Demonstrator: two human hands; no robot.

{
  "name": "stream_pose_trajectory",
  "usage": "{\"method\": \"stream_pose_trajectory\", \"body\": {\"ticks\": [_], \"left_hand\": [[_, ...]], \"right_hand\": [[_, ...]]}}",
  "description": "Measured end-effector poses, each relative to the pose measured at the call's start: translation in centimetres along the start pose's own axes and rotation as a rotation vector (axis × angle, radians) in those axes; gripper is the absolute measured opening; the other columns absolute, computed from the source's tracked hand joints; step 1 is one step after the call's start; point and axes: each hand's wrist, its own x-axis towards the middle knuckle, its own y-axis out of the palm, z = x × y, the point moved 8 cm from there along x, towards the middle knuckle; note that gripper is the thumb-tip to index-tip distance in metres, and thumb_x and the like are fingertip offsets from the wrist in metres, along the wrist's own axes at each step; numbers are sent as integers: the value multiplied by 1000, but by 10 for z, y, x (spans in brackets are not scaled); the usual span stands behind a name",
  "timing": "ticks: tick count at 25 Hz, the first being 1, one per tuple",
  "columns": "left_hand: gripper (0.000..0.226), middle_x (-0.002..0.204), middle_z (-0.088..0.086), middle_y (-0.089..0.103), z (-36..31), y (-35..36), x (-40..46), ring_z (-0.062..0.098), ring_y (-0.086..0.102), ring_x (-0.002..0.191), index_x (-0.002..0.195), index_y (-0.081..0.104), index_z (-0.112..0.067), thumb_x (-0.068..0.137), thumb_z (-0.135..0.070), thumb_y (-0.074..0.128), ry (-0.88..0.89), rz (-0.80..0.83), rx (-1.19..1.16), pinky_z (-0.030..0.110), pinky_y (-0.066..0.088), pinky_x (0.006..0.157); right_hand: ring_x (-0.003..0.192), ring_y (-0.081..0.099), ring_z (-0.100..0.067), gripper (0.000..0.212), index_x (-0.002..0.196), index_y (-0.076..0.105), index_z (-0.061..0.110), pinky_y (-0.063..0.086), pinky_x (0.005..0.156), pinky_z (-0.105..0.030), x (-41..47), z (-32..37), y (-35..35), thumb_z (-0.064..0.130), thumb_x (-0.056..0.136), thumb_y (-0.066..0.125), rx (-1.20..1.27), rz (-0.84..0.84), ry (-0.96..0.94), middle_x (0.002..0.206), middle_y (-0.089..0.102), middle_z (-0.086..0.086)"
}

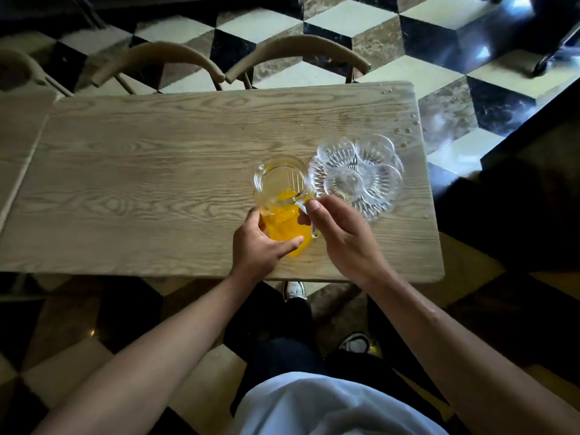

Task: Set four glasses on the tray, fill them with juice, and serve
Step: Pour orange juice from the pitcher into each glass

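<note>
Juice jug (284, 199) on wooden table (157, 171), checkered floor (392, 32).

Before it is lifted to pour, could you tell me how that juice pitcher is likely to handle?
The glass pitcher is probably rigid and breakable. Roughly half full of orange juice, it likely feels bottom-heavy, and the juice may slosh when tilted. Its smooth wall could be slippery, which may be why the left hand steadies the body while the right hand takes the handle.
</note>
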Motion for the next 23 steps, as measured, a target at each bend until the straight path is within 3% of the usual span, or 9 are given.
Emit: {"method": "stream_pose_trajectory", "body": {"ticks": [2, 4, 7, 11, 17, 23], "left_hand": [[64, 97, -8, 77, -11, 14, -27, 10, 73, 86, 109, 67, -24, 57, -42, 100, 6, -12, 1, 17, 56, 75], [63, 96, -7, 77, -21, 32, -50, 11, 72, 85, 110, 69, -22, 58, -40, 100, -4, -9, -18, 11, 51, 70], [68, 98, -7, 77, -30, 64, -73, 13, 73, 86, 113, 69, -23, 56, -43, 100, -49, -34, -60, 24, 57, 77], [69, 98, -8, 76, -51, 114, -87, 13, 73, 88, 110, 67, -24, 54, -49, 97, -74, -14, -115, 28, 58, 79], [70, 100, -6, 76, -91, 178, -73, 16, 72, 90, 110, 64, -23, 55, -51, 98, -64, 66, -189, 27, 54, 76], [78, 103, -3, 75, -116, 226, -41, 18, 73, 93, 112, 62, -23, 50, -58, 94, -33, 153, -268, 38, 60, 83]], "right_hand": [[78, 66, -11, 26, 86, 67, 24, 50, 73, -29, -22, -1, -19, 43, 97, 54, 15, -5, 3, 83, 73, 4], [74, 61, -2, 25, 89, 66, 18, 46, 72, -20, -41, -5, -38, 34, 101, 52, 29, -20, 9, 83, 71, 1], [70, 56, 4, 27, 88, 64, 6, 42, 71, -15, -55, -9, -66, 21, 105, 48, 18, -50, 29, 82, 67, -3], [68, 56, 6, 29, 90, 60, -12, 41, 70, -12, -61, -9, -115, 8, 107, 47, -4, -91, 61, 81, 63, -10], [66, 53, 1, 29, 81, 61, -6, 42, 67, -18, -47, -6, -180, 8, 105, 51, -67, -186, 88, 73, 61, -2], [69, 48, -13, 34, 80, 55, -11, 38, 66, -27, -14, -13, -225, 11, 105, 53, -115, -217, 116, 72, 54, -5]]}}
